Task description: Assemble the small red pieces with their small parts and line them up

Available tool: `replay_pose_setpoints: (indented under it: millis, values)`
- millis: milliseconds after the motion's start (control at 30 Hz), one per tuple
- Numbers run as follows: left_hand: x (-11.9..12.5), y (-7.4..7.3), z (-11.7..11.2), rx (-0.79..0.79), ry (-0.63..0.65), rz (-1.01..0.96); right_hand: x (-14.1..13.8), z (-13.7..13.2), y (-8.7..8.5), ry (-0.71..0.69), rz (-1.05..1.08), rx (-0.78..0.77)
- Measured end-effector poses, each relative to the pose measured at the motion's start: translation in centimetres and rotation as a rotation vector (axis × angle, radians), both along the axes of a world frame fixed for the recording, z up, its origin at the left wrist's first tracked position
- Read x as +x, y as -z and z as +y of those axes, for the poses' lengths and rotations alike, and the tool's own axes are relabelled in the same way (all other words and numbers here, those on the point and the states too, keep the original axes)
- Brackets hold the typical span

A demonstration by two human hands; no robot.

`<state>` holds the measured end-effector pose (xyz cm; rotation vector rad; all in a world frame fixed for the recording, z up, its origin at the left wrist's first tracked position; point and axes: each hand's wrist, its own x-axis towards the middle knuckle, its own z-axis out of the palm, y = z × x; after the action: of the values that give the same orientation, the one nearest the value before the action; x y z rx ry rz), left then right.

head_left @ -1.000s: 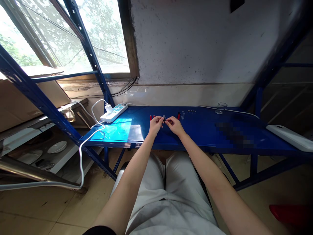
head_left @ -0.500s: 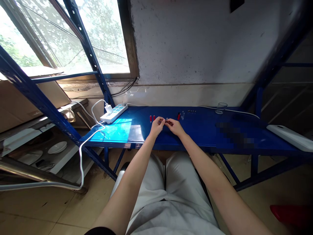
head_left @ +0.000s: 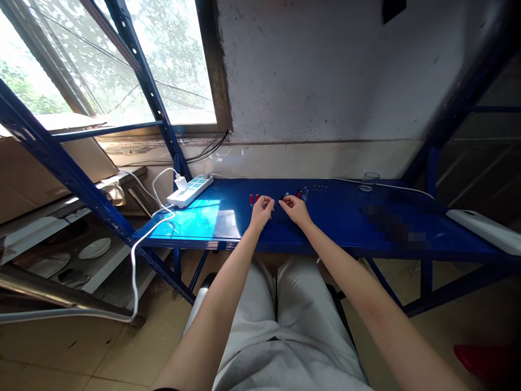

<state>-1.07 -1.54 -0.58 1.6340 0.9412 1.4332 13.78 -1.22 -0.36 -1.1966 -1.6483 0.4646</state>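
Head view: both hands rest over the blue bench (head_left: pixel 228 217), a little apart. The left hand (head_left: pixel 261 208) is loosely curled with its fingertips drawn together; I cannot tell whether it grips anything. The right hand (head_left: pixel 293 206) pinches a small dark piece (head_left: pixel 281 197) at its fingertips. Two red pieces (head_left: pixel 254 199) stand at 11 o'clock of the left hand. More small parts (head_left: pixel 302 193) lie at 1 o'clock of the right hand, with a glass (head_left: pixel 369 181) farther toward 2 o'clock. A power strip (head_left: pixel 190 189) sits at 10 o'clock.
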Motion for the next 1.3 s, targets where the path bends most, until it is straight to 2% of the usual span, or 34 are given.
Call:
replay_pose_setpoints:
  millis: [100, 300, 500, 867, 1300]
  values:
    - [0.0, -0.1, -0.1, -0.007, -0.010, 0.009, 0.8, 0.5, -0.1, 0.041, -0.010, -0.055]
    - [0.0, -0.2, -0.3, -0.044, 0.002, 0.014, 4.2, 1.5, 0.0, 0.145, -0.229, -0.154]
    - [-0.1, -0.3, -0.4, -0.050, 0.018, 0.043, 6.6, 2.1, -0.2, 0.255, -0.286, -0.228]
    - [-0.2, -0.5, -0.7, -0.058, 0.030, 0.082, 6.8, 3.2, -0.1, 0.316, -0.363, -0.258]
    - [-0.2, -0.3, -0.5, -0.063, 0.027, 0.088, 6.1, 3.3, -0.3, 0.337, -0.447, -0.303]
